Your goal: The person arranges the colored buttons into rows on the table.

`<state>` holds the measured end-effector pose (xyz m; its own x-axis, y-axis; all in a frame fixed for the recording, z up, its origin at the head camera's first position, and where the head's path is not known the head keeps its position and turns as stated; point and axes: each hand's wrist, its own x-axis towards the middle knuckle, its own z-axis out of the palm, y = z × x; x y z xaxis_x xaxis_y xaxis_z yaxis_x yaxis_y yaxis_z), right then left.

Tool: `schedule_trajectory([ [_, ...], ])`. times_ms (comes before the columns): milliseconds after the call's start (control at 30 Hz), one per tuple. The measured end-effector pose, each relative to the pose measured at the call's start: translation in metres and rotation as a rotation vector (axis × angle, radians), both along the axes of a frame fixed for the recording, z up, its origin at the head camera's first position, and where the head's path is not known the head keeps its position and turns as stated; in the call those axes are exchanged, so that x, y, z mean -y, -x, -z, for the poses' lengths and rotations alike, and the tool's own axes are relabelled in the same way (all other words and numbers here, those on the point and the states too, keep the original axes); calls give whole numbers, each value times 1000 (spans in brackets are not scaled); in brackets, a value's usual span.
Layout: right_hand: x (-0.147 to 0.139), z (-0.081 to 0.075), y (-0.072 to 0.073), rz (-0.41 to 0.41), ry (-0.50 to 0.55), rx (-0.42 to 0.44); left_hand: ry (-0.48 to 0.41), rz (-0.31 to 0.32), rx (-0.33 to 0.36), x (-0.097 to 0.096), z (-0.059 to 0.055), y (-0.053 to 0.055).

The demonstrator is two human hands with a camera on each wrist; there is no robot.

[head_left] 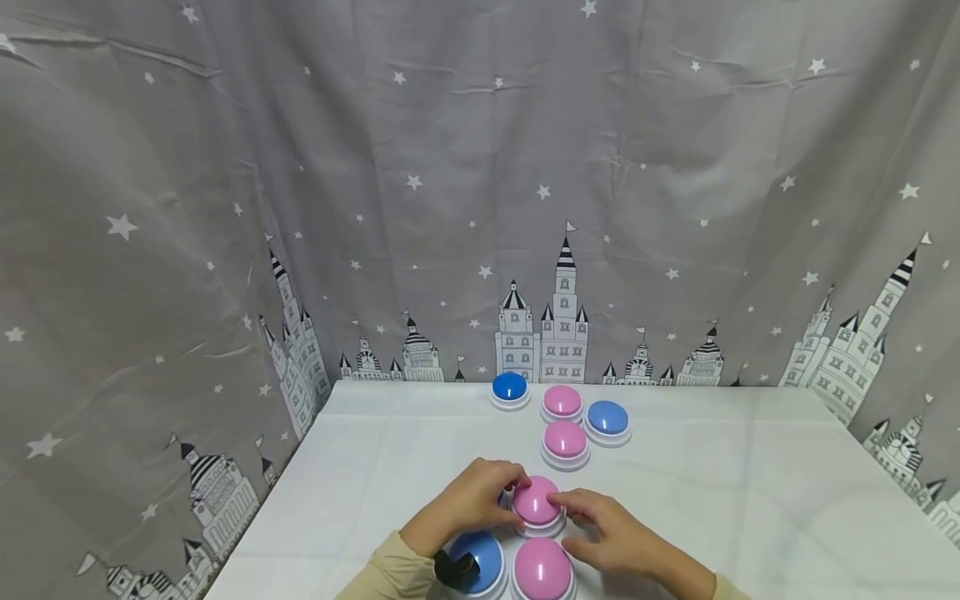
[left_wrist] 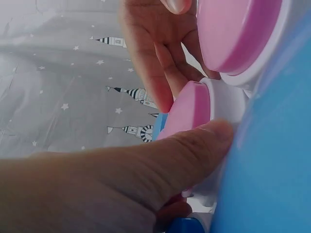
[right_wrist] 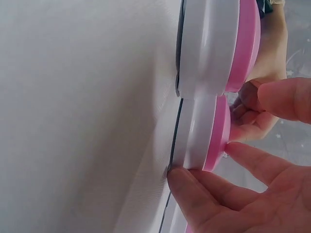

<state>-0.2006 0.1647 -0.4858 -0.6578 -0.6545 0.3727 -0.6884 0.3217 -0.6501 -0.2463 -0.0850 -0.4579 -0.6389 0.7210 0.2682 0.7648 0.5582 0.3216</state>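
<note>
A pink dome push button on a white round base lies between the two hands in the head view. My left hand holds its left side, thumb at the near edge and forefinger at the far edge. From the right, my right hand touches it with fairly straight fingertips; in the right wrist view the thumb stands off the button. Another pink button sits just nearer, beside a light blue button. A dark blue button is partly hidden by the left hand.
Farther back on the white table stand a dark blue button, a pink one, a light blue one and another pink one. A grey curtain with stars and castles hangs behind the table.
</note>
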Motion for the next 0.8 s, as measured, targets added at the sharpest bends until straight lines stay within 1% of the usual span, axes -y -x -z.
schedule_trajectory([
  [100,1,1,0,-7,-14,13,25,-13,-39,1,0,-2],
  [267,2,0,2,0,-39,23,67,-52,-54,2,-1,-3],
  [333,2,-1,2,2,-56,32,81,-62,-38,2,-1,-3],
  [433,-1,-3,2,-2,-100,83,90,-76,26,1,-4,-1],
  [533,-7,-4,7,13,-151,143,73,-91,103,-4,-9,7],
  [600,-13,-4,15,43,-153,153,63,-103,134,-10,-12,14],
  [700,-20,-4,32,150,-107,143,63,-126,179,-23,-16,28],
  [733,-22,-4,38,190,-85,137,73,-140,195,-27,-17,33],
  [800,-26,-3,49,281,-72,122,92,-173,225,-37,-18,44],
])
